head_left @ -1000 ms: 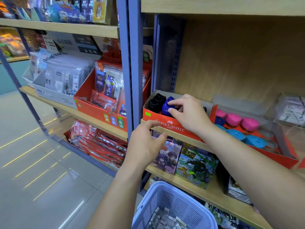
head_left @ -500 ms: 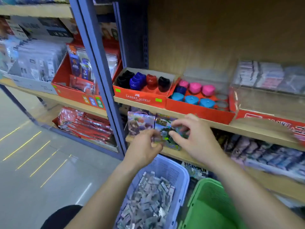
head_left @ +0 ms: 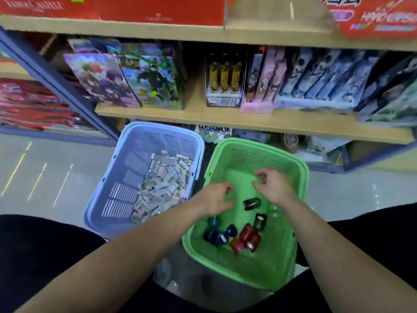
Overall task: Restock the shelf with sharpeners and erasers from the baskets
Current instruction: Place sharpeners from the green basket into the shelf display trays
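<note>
A green basket (head_left: pixel 266 265) stands on the floor in front of me and holds several sharpeners: black ones (head_left: pixel 252 203), dark blue ones (head_left: pixel 214 236) and red ones (head_left: pixel 248 237). Left of it, a lilac basket (head_left: pixel 108 199) is heaped with wrapped erasers (head_left: pixel 162 188). My left hand (head_left: pixel 216 196) and my right hand (head_left: pixel 274 186) hover over the green basket above the sharpeners, fingers loosely curled, holding nothing. The red display boxes (head_left: pixel 158 7) sit on the shelf at the top edge.
A lower wooden shelf (head_left: pixel 248 123) carries picture boxes (head_left: pixel 126 77) and card packs (head_left: pixel 316 77). A blue upright (head_left: pixel 56 80) slants down to the left of the lilac basket. Grey tiled floor (head_left: pixel 45 177) lies to the left. My dark-clothed knees flank the baskets.
My view dropped from the upper shelf to the floor baskets. Both hands came down from the shelf edge and now hang over the green basket, empty.
</note>
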